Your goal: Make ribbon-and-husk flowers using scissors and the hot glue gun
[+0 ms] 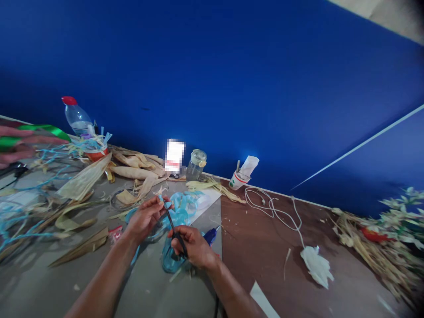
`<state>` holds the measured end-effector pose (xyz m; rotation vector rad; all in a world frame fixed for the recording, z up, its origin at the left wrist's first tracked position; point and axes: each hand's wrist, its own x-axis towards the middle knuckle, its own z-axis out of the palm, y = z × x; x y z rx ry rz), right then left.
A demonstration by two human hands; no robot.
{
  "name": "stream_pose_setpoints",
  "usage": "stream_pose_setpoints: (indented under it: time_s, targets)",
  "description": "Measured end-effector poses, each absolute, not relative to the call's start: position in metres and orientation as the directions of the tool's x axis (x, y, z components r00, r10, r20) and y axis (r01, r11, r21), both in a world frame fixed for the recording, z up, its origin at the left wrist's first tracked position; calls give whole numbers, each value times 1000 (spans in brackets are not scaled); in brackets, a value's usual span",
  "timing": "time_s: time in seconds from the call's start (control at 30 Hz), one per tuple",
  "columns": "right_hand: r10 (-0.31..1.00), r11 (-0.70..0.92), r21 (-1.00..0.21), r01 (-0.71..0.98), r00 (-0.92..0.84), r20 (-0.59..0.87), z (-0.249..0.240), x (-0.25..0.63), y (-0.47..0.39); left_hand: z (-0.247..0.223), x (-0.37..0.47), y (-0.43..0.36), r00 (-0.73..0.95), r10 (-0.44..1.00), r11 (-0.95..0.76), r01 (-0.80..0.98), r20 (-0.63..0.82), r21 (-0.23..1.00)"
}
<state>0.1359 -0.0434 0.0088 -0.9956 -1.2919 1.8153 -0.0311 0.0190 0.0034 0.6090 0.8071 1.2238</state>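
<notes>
My left hand (145, 218) is closed, pinching a small pale flower-like piece (160, 193) with thin pointed tips; the part inside the fingers is hidden. Black scissors (170, 217) are in my right hand (193, 245), their blades pointing up to the left and reaching the fingertips of my left hand. Whether the blades touch the piece I cannot tell. Loops of light blue ribbon (181, 205) lie just behind and below both hands. A dark blue tool (211, 236), perhaps a glue gun, lies beside my right hand.
Another person's hand (16, 150) holds something green at far left. Dried corn husks (132, 165) and blue-wrapped stems (20, 221) cover the left side. A glass jar (196, 164), a cup (239, 180), a white cord (271, 207) and a bottle (77, 117) stand or lie along the blue wall.
</notes>
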Motion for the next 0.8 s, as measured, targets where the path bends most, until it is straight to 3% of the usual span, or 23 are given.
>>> stream_pose_setpoints:
  time_s: [0.27, 0.8]
  targets:
    - [881, -276, -955, -110, -426, -206, 8, 132, -46, 0, -30, 19, 146, 980, 195, -557, -135, 807]
    - [886, -275, -952, -132, -421, -197, 10, 131, -47, 5, -26, 17, 153, 974, 222, -551, -165, 804]
